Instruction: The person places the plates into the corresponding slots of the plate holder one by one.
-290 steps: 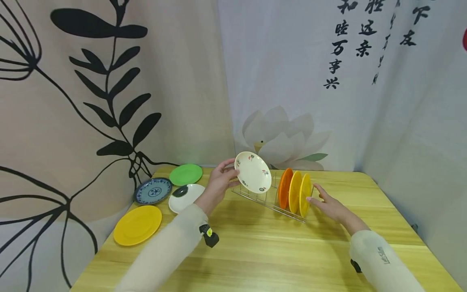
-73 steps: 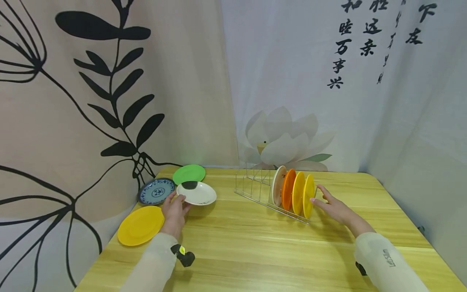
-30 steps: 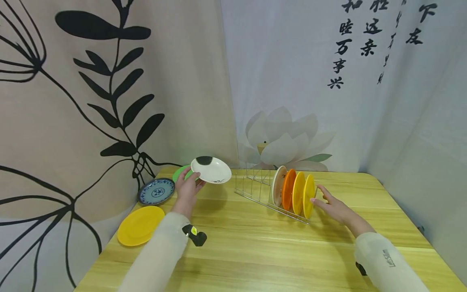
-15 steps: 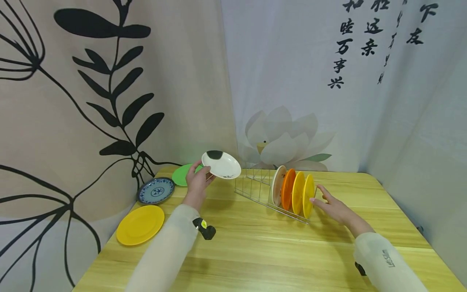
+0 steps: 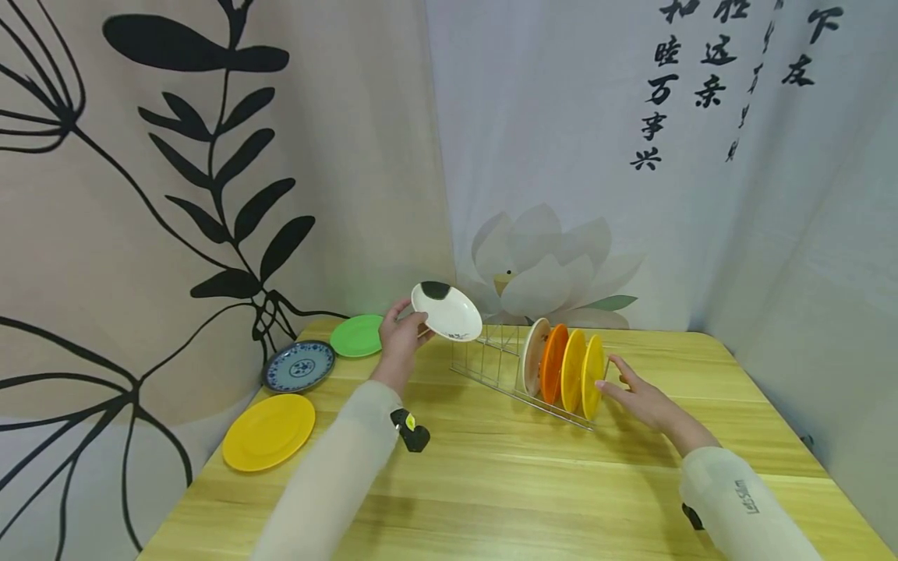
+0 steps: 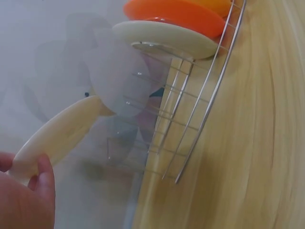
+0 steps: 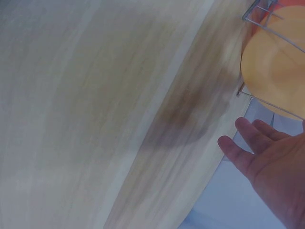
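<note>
My left hand (image 5: 400, 339) holds a white plate (image 5: 449, 312) with a dark patch at its rim, thumb on one face and fingers on the other. The plate hangs tilted in the air, overlapping the left end of the wire dish rack (image 5: 491, 384) in the head view. In the left wrist view, the held plate (image 6: 62, 133) is seen nearly edge-on, apart from the rack. At the rack's right end, my right hand (image 5: 641, 397) has its fingers extended, thumb tip right at the outer yellow plate (image 5: 593, 378). The right wrist view shows several fingers loosely spread; the thumb is hidden there.
Standing in the rack are a cream plate (image 5: 535, 358), an orange plate (image 5: 554, 365) and another yellow plate (image 5: 572, 370). On the table's left side lie a green plate (image 5: 356, 336), a blue patterned plate (image 5: 299, 366) and a large yellow plate (image 5: 269, 432). Curtains hang behind.
The cream plate went from my left hand into the rack. My left hand then lifted the white plate off the table and carried it right, toward the rack. My right hand stays put.
</note>
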`<action>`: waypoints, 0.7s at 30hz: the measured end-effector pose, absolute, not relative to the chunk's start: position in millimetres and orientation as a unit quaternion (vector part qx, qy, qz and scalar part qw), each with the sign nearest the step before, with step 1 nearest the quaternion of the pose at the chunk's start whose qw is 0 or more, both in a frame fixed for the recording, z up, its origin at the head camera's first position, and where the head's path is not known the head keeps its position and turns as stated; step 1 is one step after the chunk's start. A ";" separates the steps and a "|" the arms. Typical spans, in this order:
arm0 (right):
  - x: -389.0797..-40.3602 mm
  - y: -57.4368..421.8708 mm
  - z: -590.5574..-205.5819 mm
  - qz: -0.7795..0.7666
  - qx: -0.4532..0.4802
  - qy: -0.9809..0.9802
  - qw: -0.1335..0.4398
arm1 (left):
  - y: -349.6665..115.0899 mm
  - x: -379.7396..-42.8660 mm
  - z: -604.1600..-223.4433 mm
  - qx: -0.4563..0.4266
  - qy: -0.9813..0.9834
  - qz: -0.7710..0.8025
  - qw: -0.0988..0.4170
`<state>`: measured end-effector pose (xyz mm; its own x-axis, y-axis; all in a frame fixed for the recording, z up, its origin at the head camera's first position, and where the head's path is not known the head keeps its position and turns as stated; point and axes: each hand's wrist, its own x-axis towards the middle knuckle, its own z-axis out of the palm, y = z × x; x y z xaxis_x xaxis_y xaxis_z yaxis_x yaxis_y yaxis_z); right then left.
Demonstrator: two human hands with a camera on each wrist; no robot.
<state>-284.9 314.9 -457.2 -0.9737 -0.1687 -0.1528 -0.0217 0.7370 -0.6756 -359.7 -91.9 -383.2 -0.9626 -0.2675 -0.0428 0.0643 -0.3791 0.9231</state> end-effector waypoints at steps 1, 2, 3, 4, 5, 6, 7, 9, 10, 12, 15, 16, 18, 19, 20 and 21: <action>-285.3 315.4 -457.4 -0.358 -0.051 0.927 0.102 | -89.1 -360.6 -383.2 0.091 -0.548 -0.826 0.098; -285.7 315.8 -457.5 -0.358 -0.050 0.927 0.102 | -86.2 -361.3 -382.9 0.089 -0.548 -0.826 0.096; -285.9 315.9 -457.6 -0.358 -0.051 0.927 0.102 | -83.6 -362.1 -382.8 0.088 -0.548 -0.826 0.094; -286.1 316.0 -457.7 -0.358 -0.052 0.927 0.102 | -80.7 -363.0 -382.7 0.087 -0.547 -0.827 0.093; -285.8 316.0 -457.6 -0.358 -0.053 0.927 0.102 | -78.0 -363.2 -382.0 0.086 -0.548 -0.827 0.090; -285.8 316.1 -457.5 -0.358 -0.054 0.926 0.101 | -75.3 -363.9 -381.6 0.086 -0.549 -0.827 0.087; -285.5 315.9 -457.2 -0.358 -0.054 0.926 0.101 | -72.7 -364.5 -381.4 0.084 -0.550 -0.827 0.085; -284.7 315.5 -456.5 -0.360 -0.054 0.926 0.101 | -67.4 -365.9 -381.9 0.082 -0.550 -0.827 0.080; -284.4 315.3 -456.1 -0.360 -0.053 0.926 0.101 | -64.6 -366.1 -382.3 0.082 -0.550 -0.827 0.078; -284.2 315.3 -455.7 -0.358 -0.052 0.927 0.101 | -59.2 -366.5 -383.9 0.080 -0.550 -0.828 0.075; -284.3 315.6 -455.6 -0.355 -0.051 0.928 0.100 | -51.2 -365.5 -387.4 0.075 -0.553 -0.827 0.073; -284.4 315.8 -455.6 -0.356 -0.051 0.928 0.101 | -48.8 -365.1 -388.8 0.072 -0.553 -0.827 0.072; -284.7 316.3 -455.8 -0.355 -0.054 0.928 0.102 | -44.3 -364.1 -391.2 0.065 -0.558 -0.824 0.073; -284.9 316.5 -456.2 -0.356 -0.051 0.928 0.100 | -42.5 -363.9 -392.7 0.062 -0.560 -0.823 0.073; -285.1 316.7 -456.4 -0.358 -0.049 0.927 0.099 | -40.8 -363.7 -393.8 0.059 -0.563 -0.821 0.073; -285.2 317.0 -456.5 -0.358 -0.051 0.927 0.099 | -39.2 -363.5 -394.8 0.056 -0.566 -0.819 0.074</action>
